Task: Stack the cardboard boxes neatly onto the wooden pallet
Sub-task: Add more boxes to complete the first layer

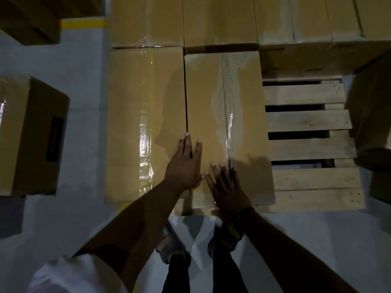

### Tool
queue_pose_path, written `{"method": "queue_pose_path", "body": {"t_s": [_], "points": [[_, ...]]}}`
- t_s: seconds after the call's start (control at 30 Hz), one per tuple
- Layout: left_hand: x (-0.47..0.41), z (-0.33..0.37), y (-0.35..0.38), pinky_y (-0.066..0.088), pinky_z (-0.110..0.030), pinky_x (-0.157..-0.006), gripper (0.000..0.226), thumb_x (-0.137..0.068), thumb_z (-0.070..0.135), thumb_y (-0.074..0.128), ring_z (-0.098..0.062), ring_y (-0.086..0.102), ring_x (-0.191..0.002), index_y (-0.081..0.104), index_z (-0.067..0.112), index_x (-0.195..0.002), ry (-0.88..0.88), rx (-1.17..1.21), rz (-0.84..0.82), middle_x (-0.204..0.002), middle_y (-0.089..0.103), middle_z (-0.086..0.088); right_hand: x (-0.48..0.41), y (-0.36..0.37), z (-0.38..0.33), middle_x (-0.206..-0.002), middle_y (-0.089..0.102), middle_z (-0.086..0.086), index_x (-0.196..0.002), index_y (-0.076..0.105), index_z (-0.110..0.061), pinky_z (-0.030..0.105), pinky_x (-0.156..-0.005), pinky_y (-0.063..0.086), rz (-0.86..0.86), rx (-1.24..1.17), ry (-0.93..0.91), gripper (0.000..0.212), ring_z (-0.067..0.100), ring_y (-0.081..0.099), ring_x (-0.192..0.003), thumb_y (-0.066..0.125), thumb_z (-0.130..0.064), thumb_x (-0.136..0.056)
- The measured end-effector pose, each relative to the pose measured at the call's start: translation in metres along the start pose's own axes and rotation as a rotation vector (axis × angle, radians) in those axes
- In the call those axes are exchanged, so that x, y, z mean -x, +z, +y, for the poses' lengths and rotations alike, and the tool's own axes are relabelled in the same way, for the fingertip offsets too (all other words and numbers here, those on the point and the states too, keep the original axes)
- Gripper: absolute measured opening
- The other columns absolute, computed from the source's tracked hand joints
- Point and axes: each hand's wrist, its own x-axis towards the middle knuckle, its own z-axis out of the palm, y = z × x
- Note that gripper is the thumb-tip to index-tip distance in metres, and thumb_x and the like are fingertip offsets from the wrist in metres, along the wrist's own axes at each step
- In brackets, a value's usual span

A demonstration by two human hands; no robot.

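Grey floor (74,66) all around, a yellow stripe (84,23) running across it at the top left, and down at the bottom, sandals (167,243) poking out under dark trousers (177,275).

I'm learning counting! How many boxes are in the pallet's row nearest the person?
2. The left tan cardboard box sits at the edge; the middle tan cardboard box beside it, under the right hand. Bare wooden pallet slats follow. None seems hidden.
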Motion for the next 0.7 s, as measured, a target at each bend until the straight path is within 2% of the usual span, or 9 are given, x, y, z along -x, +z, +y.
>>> {"method": "queue_pose_path", "body": {"t_s": [0.07, 0.1, 0.23, 0.4, 0.5, 0.57, 0.63, 0.7], "points": [[0.001, -0.003, 0.002, 0.017, -0.045, -0.126, 0.114, -0.091, 0.065, 0.061, -0.038, -0.023, -0.154, -0.015, 0.018, -0.163, 0.011, -0.016, 0.013, -0.163, -0.034, -0.021, 0.000, 0.002, -0.005, -0.168, 0.004, 0.022, -0.160, 0.022, -0.012, 0.075, -0.113, 0.016, 0.047, -0.012, 0.041, 0.110, 0.049, 0.000, -0.152, 0.081, -0.042, -0.072], [0.000, -0.005, 0.002, 0.018, -0.046, -0.126, 0.115, -0.090, 0.065, 0.062, -0.038, -0.023, -0.154, -0.015, 0.018, -0.163, 0.015, -0.027, 0.017, -0.163, -0.034, -0.021, -0.001, 0.002, -0.007, -0.167, 0.008, 0.022, -0.159, 0.026, -0.011, 0.075, -0.112, 0.019, 0.058, -0.012, 0.052, 0.104, 0.050, 0.004, -0.152, 0.080, -0.037, -0.074], [0.002, -0.009, 0.002, 0.022, -0.045, -0.123, 0.124, -0.085, 0.066, 0.069, -0.036, -0.022, -0.155, -0.015, 0.018, -0.162, 0.022, -0.044, 0.009, -0.163, -0.034, -0.020, -0.007, 0.000, -0.007, -0.168, 0.007, 0.021, -0.159, 0.024, -0.012, 0.075, -0.112, 0.018, 0.003, -0.001, 0.046, 0.105, 0.051, 0.001, -0.152, 0.077, -0.044, -0.074], [0.002, -0.009, 0.001, 0.026, -0.046, -0.122, 0.128, -0.082, 0.069, 0.069, -0.037, -0.022, -0.154, -0.017, 0.017, -0.162, 0.010, -0.046, 0.018, -0.162, -0.035, -0.019, -0.023, 0.000, -0.001, -0.169, 0.008, 0.016, -0.160, 0.022, -0.016, 0.070, -0.114, 0.021, 0.033, -0.006, 0.076, 0.099, 0.046, 0.005, -0.154, 0.075, -0.041, -0.080], [0.003, -0.005, 0.000, 0.026, -0.046, -0.122, 0.129, -0.082, 0.068, 0.070, -0.038, -0.021, -0.155, -0.016, 0.016, -0.162, -0.005, -0.055, 0.005, -0.163, -0.034, -0.020, -0.021, -0.001, -0.003, -0.169, -0.008, 0.014, -0.162, 0.010, -0.018, 0.070, -0.118, 0.008, -0.054, -0.058, 0.053, 0.108, 0.044, -0.011, -0.153, 0.069, -0.058, -0.081], [0.004, -0.003, -0.003, 0.026, -0.046, -0.122, 0.130, -0.082, 0.067, 0.072, -0.038, -0.021, -0.155, -0.017, 0.015, -0.162, -0.011, -0.052, -0.004, -0.162, -0.035, -0.020, -0.019, -0.013, -0.002, -0.169, -0.016, 0.010, -0.163, 0.004, -0.022, 0.067, -0.121, 0.005, -0.052, -0.144, 0.053, 0.105, 0.038, -0.018, -0.153, 0.047, -0.074, -0.083], [0.006, -0.003, -0.006, 0.027, -0.047, -0.121, 0.131, -0.081, 0.066, 0.073, -0.038, -0.019, -0.155, -0.017, 0.015, -0.161, -0.006, -0.049, -0.024, -0.162, -0.035, -0.020, -0.018, -0.026, 0.006, -0.170, -0.006, 0.011, -0.163, 0.007, -0.020, 0.060, -0.124, 0.007, 0.067, -0.308, 0.195, 0.102, 0.035, -0.007, -0.155, 0.040, -0.075, -0.084], [0.008, -0.004, -0.006, 0.027, -0.047, -0.121, 0.132, -0.081, 0.064, 0.075, -0.038, -0.019, -0.155, -0.017, 0.015, -0.161, 0.000, -0.046, -0.039, -0.162, -0.036, -0.020, -0.020, -0.042, 0.022, -0.167, 0.012, 0.020, -0.160, 0.018, -0.007, 0.053, -0.124, 0.015, 0.339, -0.496, 0.517, 0.100, 0.038, 0.011, -0.154, 0.050, -0.067, -0.087]]}}
